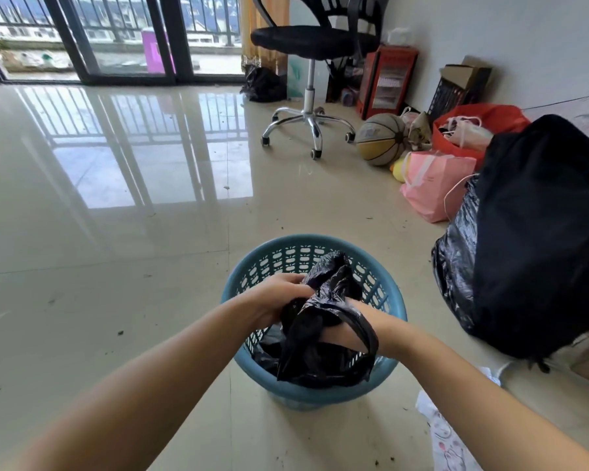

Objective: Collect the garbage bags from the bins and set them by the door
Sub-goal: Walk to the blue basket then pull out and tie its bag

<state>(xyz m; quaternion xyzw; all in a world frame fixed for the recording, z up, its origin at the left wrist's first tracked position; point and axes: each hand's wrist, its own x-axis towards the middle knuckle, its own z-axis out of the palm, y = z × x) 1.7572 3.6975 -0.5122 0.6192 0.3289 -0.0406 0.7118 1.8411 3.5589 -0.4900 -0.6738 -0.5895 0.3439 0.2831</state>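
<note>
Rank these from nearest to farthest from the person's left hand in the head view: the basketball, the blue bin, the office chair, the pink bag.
Measured from the left hand:
1. Blue bin, directly beneath the hand.
2. Pink bag, on the floor to the right.
3. Basketball, beyond the bag, near the wall.
4. Office chair, farthest back, by the balcony doors.

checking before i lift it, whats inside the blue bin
A black garbage bag, gathered at its top by both hands. The right hand is hidden in its folds; the bag's contents and the blue bin floor are covered.
</note>
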